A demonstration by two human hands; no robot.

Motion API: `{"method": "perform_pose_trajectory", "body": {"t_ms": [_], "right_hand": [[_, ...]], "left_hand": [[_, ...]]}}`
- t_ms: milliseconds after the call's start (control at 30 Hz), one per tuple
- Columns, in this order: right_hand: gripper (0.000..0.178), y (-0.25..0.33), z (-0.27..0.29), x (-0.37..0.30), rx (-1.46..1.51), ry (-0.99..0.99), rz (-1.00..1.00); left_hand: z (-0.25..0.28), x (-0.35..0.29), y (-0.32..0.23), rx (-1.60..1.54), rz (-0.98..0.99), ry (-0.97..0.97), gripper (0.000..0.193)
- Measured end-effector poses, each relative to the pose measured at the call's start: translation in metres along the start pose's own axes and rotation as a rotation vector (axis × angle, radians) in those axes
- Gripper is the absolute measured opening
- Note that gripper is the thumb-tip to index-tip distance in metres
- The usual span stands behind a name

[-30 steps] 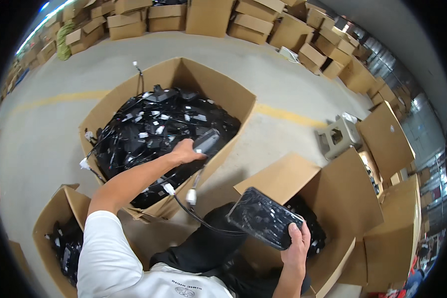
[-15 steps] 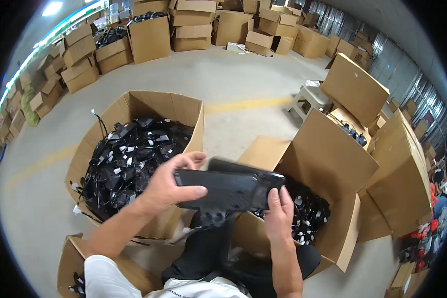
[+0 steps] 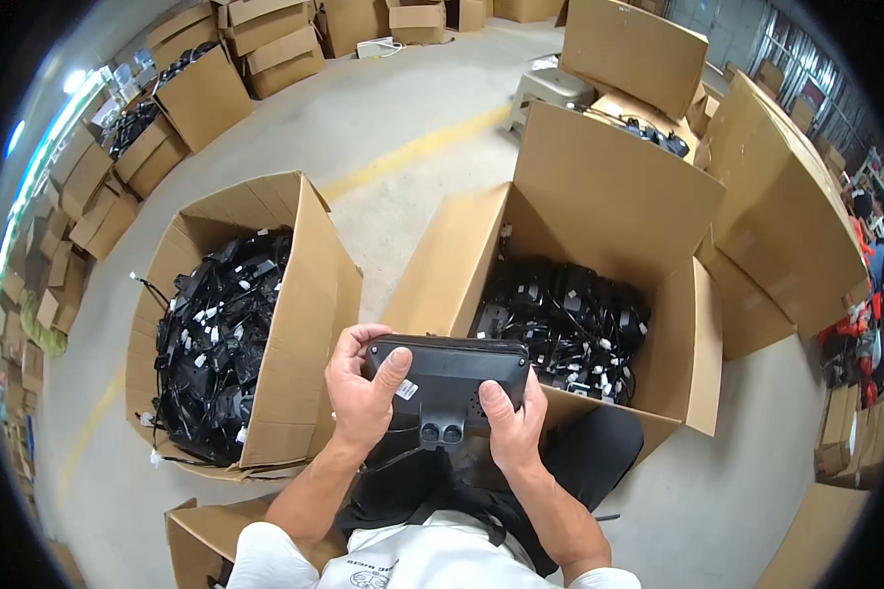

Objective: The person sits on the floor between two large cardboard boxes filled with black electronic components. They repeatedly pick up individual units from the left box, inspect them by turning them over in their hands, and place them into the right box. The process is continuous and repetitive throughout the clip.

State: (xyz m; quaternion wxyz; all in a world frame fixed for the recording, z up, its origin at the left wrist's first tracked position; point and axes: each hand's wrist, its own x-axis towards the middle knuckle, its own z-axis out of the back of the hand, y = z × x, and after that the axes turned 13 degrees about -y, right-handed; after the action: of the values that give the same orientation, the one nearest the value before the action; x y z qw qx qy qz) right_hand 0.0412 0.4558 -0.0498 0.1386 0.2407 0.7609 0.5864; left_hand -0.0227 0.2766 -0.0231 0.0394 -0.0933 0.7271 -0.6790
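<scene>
Between my hands is a black rectangular plastic housing point(image 3: 452, 378) with rounded corners. It has a small white label, a patch of small holes and two round black fittings at its lower edge, and a thin black cable trails below. My left hand point(image 3: 363, 388) grips its left end, thumb on the face. My right hand point(image 3: 516, 417) holds the lower right corner, also thumb on top. Just beyond, an open cardboard box point(image 3: 614, 187) contains many black cabled units point(image 3: 570, 314) with white connectors. Whether a second piece lies beneath the housing is hidden.
On my left stands another open cardboard box point(image 3: 300, 324) full of black cabled parts point(image 3: 221, 353). A third carton point(image 3: 206, 530) sits at the lower left. Beyond are a grey plastic stool point(image 3: 550, 93) and a large tilted carton point(image 3: 781, 216). Stacked boxes point(image 3: 270, 49) line the back.
My view has swung right. Two overlapping black pieces showed between my hands before; now one face with label and round fittings is turned up, and my hands are closer together.
</scene>
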Motion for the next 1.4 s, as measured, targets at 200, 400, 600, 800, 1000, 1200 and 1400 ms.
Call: {"method": "perform_pose_trajectory", "body": {"t_ms": [200,400,600,800,1000,1200,1400], "right_hand": [[0.046,0.005,0.025,0.001,0.025,0.001,-0.024],[0.049,0.000,0.040,-0.008,0.036,-0.009,-0.093],[0.079,0.031,0.084,0.018,-0.450,0.264,0.051],[0.084,0.044,0.092,0.040,0.140,0.233,-0.255],[0.084,0.079,0.100,0.120,-0.259,0.290,0.091],[0.073,-0.005,0.112,0.174,0.170,0.598,-0.602],[0.071,-0.088,0.100,0.205,-0.064,0.784,-0.914]], "left_hand": [[-0.015,-0.008,0.005,0.067,0.069,0.149,0.076],[-0.023,-0.025,-0.003,0.108,0.166,0.174,0.067],[-0.031,-0.016,-0.028,0.288,0.089,0.374,0.065],[-0.058,-0.004,-0.023,0.041,0.178,0.284,0.066],[-0.094,0.037,-0.040,0.342,0.291,0.756,0.065],[-0.115,0.046,0.028,-0.014,0.539,0.435,0.052],[-0.141,0.089,0.054,0.058,0.366,0.198,0.042]]}}
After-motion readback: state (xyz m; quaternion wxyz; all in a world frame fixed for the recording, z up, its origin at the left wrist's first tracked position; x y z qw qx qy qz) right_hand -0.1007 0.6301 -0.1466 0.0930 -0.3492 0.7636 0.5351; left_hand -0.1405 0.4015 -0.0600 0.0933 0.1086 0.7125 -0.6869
